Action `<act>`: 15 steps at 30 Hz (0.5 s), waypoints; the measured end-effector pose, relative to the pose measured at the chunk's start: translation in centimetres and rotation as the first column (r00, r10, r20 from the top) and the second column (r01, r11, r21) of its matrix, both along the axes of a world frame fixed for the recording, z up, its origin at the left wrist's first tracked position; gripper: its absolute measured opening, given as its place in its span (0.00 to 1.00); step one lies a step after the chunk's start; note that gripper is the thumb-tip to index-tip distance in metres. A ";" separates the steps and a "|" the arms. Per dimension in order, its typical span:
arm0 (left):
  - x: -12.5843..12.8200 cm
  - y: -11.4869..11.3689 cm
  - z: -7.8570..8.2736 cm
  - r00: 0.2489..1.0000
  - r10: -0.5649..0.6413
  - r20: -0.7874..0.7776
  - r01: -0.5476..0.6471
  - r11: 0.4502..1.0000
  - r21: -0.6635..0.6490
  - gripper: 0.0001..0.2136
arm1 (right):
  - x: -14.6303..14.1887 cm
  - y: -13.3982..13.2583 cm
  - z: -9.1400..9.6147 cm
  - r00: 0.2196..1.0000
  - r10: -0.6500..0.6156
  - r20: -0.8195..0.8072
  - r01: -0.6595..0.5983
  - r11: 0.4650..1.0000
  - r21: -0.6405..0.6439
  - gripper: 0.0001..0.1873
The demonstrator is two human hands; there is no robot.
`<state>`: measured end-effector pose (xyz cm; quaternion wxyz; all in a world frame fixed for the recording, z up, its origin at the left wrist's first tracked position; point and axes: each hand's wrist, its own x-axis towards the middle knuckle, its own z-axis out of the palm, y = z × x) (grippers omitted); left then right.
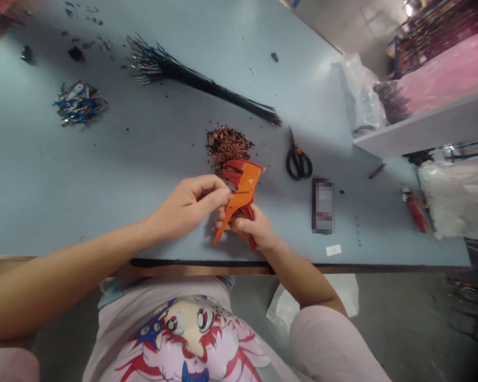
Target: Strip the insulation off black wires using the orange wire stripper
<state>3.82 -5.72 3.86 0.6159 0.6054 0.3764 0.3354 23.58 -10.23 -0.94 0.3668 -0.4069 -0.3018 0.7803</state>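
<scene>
Blue-tipped short leads (80,104) lie heaped at ten o'clock from my view's centre, probably set aside to keep them from mixing with loose scraps. At eleven, a bundle of black wires (207,85) slants with its plain ends towards my working area, perhaps for easy reach. At nine, I see the left hand (179,209) with thumb and forefinger meeting in a pinch beside the tool; I cannot tell what is between them. Copper-coloured clippings (229,143) sit around twelve, where trimmings would drop. Centrally, the orange-and-red wire stripper (247,183) points away, its handles wrapped by the right hand (259,228), presumably for squeezing. Black-handled scissors (298,161) rest at two, clear of both hands.
</scene>
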 end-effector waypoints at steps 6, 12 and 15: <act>-0.3 1.1 -0.9 0.950 0.302 -0.078 -0.272 0.924 0.267 0.08 | -0.1 -0.2 0.8 0.997 -0.004 -0.074 0.000 0.999 -0.049 0.29; 0.0 0.9 -2.1 0.949 0.313 -0.035 -0.293 0.919 0.264 0.05 | -0.2 -0.5 1.3 0.985 0.025 -0.170 -0.034 0.998 -0.053 0.26; 0.0 0.8 -2.4 0.964 0.266 0.025 -0.263 0.926 0.272 0.05 | -0.2 -0.4 1.7 0.975 0.042 -0.219 -0.050 0.998 -0.033 0.24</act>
